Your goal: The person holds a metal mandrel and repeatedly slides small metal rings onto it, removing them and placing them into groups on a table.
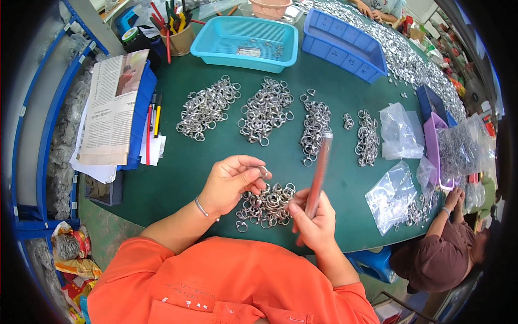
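My left hand pinches a small silver ring between thumb and fingertips, above the near end of the table. In my right hand is a long reddish rod with a silvery tip, slanting up and away; it is smeared by motion, so its exact kind does not show. Between and below the hands lies a loose pile of silver rings. Farther off, several more ring piles stand in a row, among them a wide left one, a middle one and a narrower one.
Across the back stand a turquoise basket and a blue bin. Clear plastic bags lie right, near a purple basket. Newspaper covers a blue tray at left. A co-worker sits at right; another person's hands show far off.
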A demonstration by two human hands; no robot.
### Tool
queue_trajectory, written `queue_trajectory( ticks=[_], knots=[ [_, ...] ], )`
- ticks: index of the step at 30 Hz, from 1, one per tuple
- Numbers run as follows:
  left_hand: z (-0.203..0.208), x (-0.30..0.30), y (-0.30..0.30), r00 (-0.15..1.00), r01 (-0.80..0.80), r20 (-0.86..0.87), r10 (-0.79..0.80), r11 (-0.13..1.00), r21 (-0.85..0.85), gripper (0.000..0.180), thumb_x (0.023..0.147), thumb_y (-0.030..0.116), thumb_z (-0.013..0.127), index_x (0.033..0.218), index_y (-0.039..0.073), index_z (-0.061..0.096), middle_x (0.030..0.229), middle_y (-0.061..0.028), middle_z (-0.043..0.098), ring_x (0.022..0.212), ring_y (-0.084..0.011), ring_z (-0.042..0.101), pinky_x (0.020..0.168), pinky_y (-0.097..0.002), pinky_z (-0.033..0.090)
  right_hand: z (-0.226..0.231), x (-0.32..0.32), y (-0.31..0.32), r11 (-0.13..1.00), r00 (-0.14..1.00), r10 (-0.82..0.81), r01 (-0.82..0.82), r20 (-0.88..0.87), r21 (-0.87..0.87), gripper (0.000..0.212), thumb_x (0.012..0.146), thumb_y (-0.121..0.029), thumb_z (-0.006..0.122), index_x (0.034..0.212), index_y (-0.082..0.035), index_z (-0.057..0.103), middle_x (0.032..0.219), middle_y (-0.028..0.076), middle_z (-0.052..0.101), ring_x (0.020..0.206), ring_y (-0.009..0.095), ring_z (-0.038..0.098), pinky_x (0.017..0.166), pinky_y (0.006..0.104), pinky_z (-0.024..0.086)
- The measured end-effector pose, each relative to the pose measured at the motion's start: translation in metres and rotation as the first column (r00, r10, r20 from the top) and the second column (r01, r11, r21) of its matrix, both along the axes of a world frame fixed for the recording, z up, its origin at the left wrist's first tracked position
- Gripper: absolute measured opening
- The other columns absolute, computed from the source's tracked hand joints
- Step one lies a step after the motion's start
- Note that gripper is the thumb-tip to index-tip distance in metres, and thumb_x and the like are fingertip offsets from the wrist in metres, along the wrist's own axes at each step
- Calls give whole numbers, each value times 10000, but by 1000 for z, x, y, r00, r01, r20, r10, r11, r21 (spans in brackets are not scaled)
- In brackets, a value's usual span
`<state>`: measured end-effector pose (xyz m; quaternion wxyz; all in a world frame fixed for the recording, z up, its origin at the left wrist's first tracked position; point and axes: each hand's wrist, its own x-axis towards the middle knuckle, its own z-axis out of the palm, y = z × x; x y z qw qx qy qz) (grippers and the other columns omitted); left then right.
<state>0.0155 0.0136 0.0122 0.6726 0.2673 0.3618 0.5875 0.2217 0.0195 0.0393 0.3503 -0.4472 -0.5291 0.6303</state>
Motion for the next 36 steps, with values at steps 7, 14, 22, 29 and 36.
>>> queue_trajectory(
  ticks=[7, 14, 22, 29, 36],
  knots=[
    [-1, -14, 4, 990, -8, 142, 1, 998, 55, 228, 872, 74, 544, 1076, -29, 552, 933, -105, 588, 701, -122, 562, 624, -227, 473, -11, 11, 0, 912, 851, 259, -371, 457, 175, 219, 803, -116, 625, 972, -21, 524, 730, 144, 602, 635, 281, 613, 595, 342, 480],
    [0, -20, 5, 1000, -25, -13, 25, 999, -30, 157, 854, 63, 566, 980, -29, 587, 857, -84, 594, 658, -112, 528, 576, -221, 442, -5, 10, 3, 836, 727, 278, -505, 628, 215, 229, 798, -164, 601, 977, -53, 512, 750, 166, 610, 672, 375, 587, 572, 430, 473],
    [0, -13, -2, 986, 140, -102, -132, 987, 77, 386, 639, -153, 659, 1004, -37, 607, 935, -121, 581, 802, -172, 577, 743, -267, 493, 0, 9, 4, 761, 756, 178, -511, 630, 399, 206, 786, -105, 594, 971, -54, 520, 751, 143, 608, 634, 347, 589, 527, 407, 474],
    [-4, -9, -7, 958, 209, -232, -169, 965, 158, 336, 622, -127, 703, 937, -37, 632, 948, -135, 581, 853, -193, 589, 764, -267, 490, 0, 8, 6, 669, 725, 41, -531, 688, 520, 284, 743, -57, 605, 1019, -63, 537, 688, 105, 581, 588, 284, 596, 497, 369, 478],
    [1, -4, -11, 941, 182, -314, -125, 971, 157, 294, 652, -123, 686, 926, -35, 628, 951, -126, 579, 857, -182, 586, 763, -268, 494, 1, 6, 9, 666, 711, 58, -551, 701, 503, 331, 731, -45, 603, 1054, -60, 533, 733, 111, 593, 601, 297, 596, 512, 366, 482]
  ],
)
